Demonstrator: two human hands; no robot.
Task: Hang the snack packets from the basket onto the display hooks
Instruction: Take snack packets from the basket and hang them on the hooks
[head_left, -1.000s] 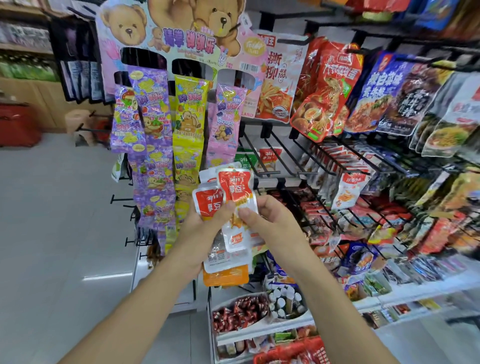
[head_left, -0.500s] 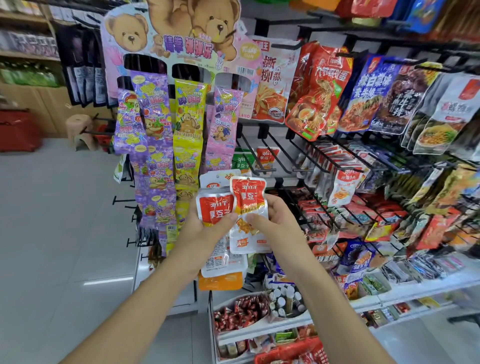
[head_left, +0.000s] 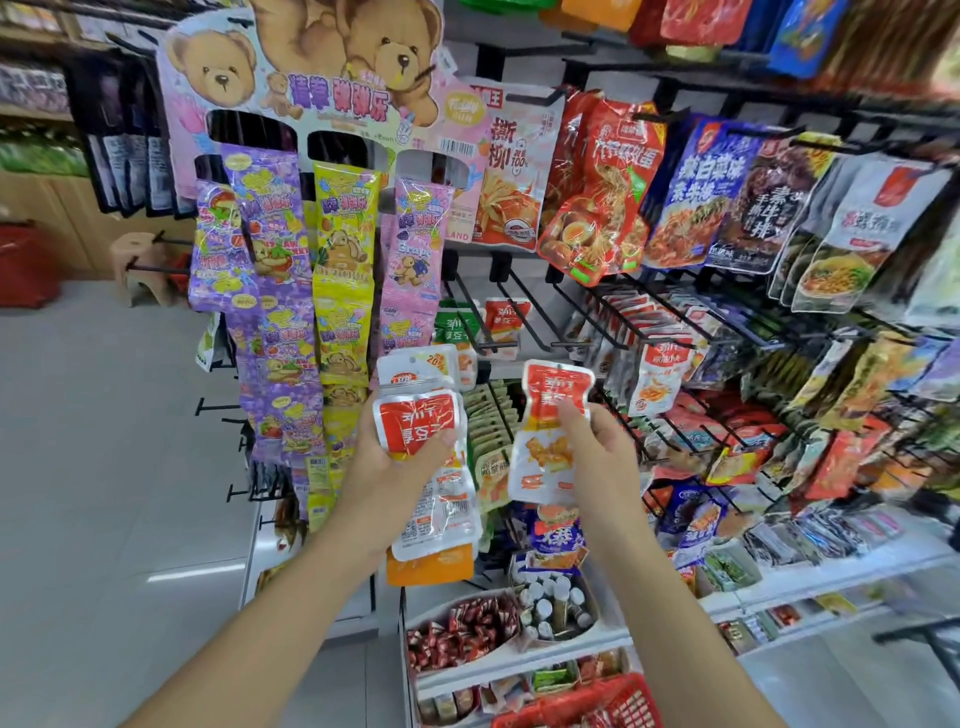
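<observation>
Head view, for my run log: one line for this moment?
left hand: holds packet stack | right hand: pinches single packet | display hook: not reached

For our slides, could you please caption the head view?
Left hand grips a stack of snack packets; right hand pinches a single packet before the display hooks.

The snack packets (head_left: 550, 431) were red and white; the basket (head_left: 582, 701) was red; the candy strips (head_left: 280, 312) purple, yellow and pink.

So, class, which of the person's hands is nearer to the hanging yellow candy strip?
Left. The left hand, gripping a stack of packets, is beside the lower end of the yellow candy strip; the right hand, pinching a single packet, is farther right.
</observation>
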